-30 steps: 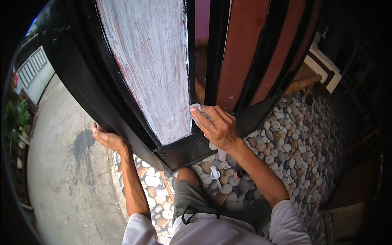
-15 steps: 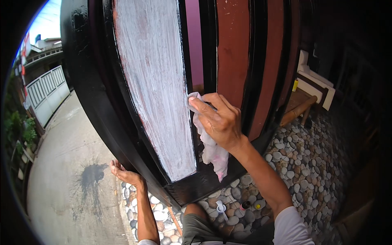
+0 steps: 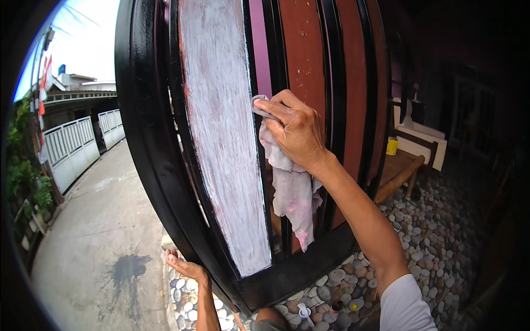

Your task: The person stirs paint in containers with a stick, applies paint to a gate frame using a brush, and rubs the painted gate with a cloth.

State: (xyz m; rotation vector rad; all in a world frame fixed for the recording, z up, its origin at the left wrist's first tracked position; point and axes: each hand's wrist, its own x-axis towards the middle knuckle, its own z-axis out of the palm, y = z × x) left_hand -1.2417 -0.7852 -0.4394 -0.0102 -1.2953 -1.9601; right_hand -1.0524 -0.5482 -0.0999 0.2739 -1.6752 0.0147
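A pinkish-grey rag (image 3: 290, 190) hangs from my right hand (image 3: 298, 129), pinched between thumb and fingers. Its bunched top touches the black bar along the right edge of a panel (image 3: 223, 127) streaked with whitish paint over red. My left hand (image 3: 185, 267) is low at the outer edge of the black gate frame (image 3: 160, 182), palm up with its fingers apart and slightly curled; nothing shows in it. Red-brown panels (image 3: 306, 60) stand to the right between black bars.
A white cup with a brush (image 3: 304, 311) and small bottles (image 3: 336, 307) stand on the pebble-patterned floor (image 3: 425, 243). Behind the gate at right are a bamboo bench (image 3: 400, 179) and a yellow can (image 3: 392, 146). A concrete lane (image 3: 94, 231) and white gates (image 3: 69, 149) lie left.
My right hand and the rag have moved up along the panel's right edge, and more of the rag hangs in sight. The view has tilted up, showing more lane and sky.
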